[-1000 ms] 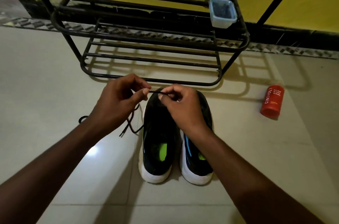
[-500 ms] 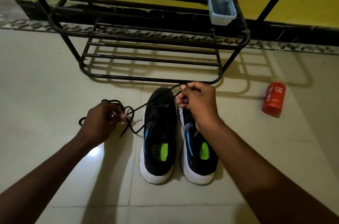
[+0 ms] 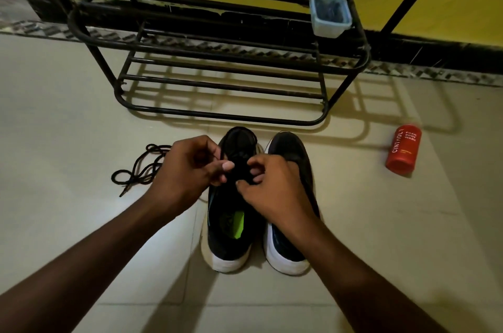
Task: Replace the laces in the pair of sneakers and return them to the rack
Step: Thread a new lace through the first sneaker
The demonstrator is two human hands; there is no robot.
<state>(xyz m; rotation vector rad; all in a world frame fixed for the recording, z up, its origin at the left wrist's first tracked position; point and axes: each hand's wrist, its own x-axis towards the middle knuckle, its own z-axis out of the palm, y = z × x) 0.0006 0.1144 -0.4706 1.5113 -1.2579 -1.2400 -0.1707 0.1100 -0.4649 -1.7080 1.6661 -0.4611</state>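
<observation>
- Pair of black mesh sneakers with white soles [image 3: 231, 248] stands side by side on the pale tiled floor [image 3: 68, 120], near the black metal rack [image 3: 217, 117]
- Curled fingers of the left hand [image 3: 190, 166] and right hand [image 3: 275, 191] pinch the black cord lace [image 3: 138, 169] over the left sneaker's eyelets
- Risk: black on black, an eyelet gets skipped; the loose coil may knot
- Toes point at the rack; long axis runs away from the person

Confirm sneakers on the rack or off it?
Off. The left sneaker and right sneaker stand side by side on the floor tiles, just in front of the shoe rack.
</observation>
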